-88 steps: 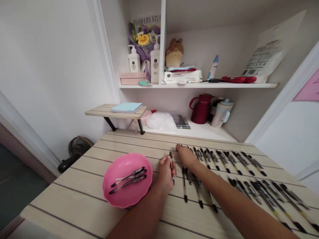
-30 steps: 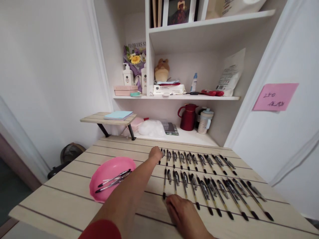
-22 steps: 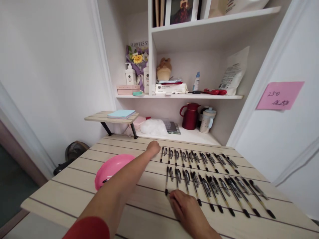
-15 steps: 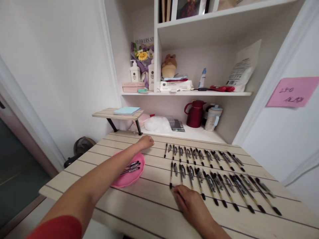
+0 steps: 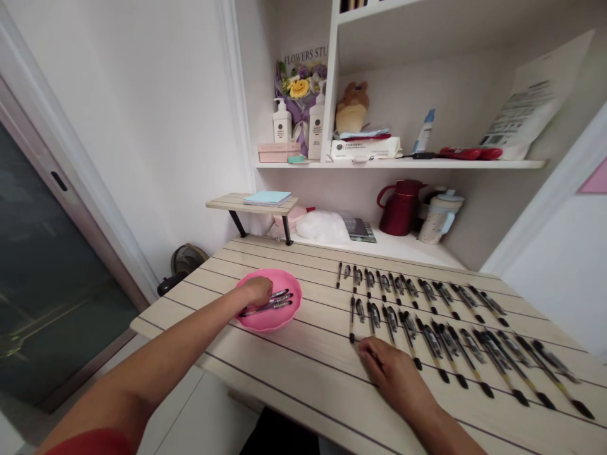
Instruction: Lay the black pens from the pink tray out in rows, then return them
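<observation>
A pink bowl (image 5: pixel 283 318) stands on the left part of the wooden table (image 5: pixel 303 373) and holds a few black pens (image 5: pixel 281 301). My left hand (image 5: pixel 258 291) reaches into the bowl, its fingers curled down onto those pens. Two rows of several black pens (image 5: pixel 429 309) lie side by side across the table's right half. My right hand (image 5: pixel 396 374) rests flat on the table with its fingers stretched out, and its fingertips are at the near ends of the leftmost pens in the front row. It holds nothing.
Behind the table, a low white shelf carries a red jug (image 5: pixel 399 207), a pale cup (image 5: pixel 437 216) and a plastic bag (image 5: pixel 321 226). A small wooden riser (image 5: pixel 251 203) holds a blue notebook. Bottles and boxes fill the upper shelf. A dark glass door (image 5: pixel 42 278) is at the left.
My left hand drew back from the far row's left end and dropped into the pink bowl onto the pens. The right hand stayed flat near the front row. The view swung left.
</observation>
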### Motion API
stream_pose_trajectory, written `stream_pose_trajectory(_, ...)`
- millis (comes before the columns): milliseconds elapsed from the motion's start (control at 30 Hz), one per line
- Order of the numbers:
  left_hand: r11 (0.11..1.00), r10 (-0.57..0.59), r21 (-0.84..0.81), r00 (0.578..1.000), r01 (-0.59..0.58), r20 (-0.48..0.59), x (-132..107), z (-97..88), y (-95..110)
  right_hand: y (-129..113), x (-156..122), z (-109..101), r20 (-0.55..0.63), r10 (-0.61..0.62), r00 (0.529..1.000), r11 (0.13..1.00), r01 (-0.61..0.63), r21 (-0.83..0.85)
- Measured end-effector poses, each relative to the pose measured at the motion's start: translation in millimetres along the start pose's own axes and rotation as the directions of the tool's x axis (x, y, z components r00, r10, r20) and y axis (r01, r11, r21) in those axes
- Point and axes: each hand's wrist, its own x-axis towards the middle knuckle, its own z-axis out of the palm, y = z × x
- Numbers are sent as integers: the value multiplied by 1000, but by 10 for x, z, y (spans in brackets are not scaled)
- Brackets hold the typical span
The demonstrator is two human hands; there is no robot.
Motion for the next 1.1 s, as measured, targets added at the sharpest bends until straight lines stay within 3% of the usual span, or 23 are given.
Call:
stream_pose_trajectory(167,977,88,-191,996,-91,-25,-276,-146,257,-102,108,-45,-127,151,980,978,-130,162)
stream_pose_trajectory(267,918,177,-365,984,-157,22,-567,89,589,-344,273,-61,-106,240,965,867,-164,471)
stream_pose_trajectory(333,718,273,-678,960,-159,64,-749,389,821,-519,385,-28,-104,299,949,699,-143,701)
stream_pose_trajectory(467,377,278,-921,961,-99,11,-941,950,1135,-687,500,127,-69,542,837,394,-181,901)
stream_pose_trajectory(533,292,269,-955,963,-53,29,-956,1085,1188,-677,499,192,-19,623,782,297,-213,931)
stream_pose_trajectory(633,266,317,-964,944,2,90,-943,1122,1175,-634,478,219,35,656,754,226,-240,944)
stream_pose_trajectory(733,264,372,-964,919,28,128,-922,1088,1135,-612,482,190,86,660,747,199,-285,938)
stream_pose_trajectory(833,279,381,-960,913,37,146,-894,1056,1124,-568,512,151,90,615,784,219,-279,935)
stream_pose_trajectory(933,296,330,-955,934,32,134,-854,1026,1132,-462,553,108,37,546,837,277,-222,935)
stream_pose_trajectory(1100,336,237,-942,966,18,103,-746,980,1130,-278,694,39,-4,476,879,411,-219,885)
